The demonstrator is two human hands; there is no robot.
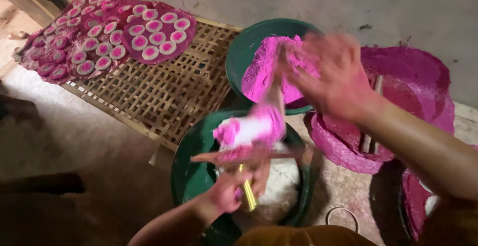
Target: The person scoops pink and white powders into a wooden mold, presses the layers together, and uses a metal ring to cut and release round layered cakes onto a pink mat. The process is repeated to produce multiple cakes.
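My left hand [234, 188] grips a thin yellow stick tool [247, 196] that carries a lump of white and pink dough [251, 129] over a green bowl [191, 174] of white powder [281, 186]. My right hand [331, 71], blurred and stained pink, hovers above the lump, beside a second green bowl [244, 47] heaped with pink powder [266, 66]. Its fingers look apart and seem to hold nothing.
A woven bamboo rack [164, 91] at the upper left carries several round pink-and-white discs [149, 37] on pink sheets. Pink-stained trays [413, 76] with wooden sticks sit at the right. A small metal ring [341, 216] lies on the floor. A wall runs behind.
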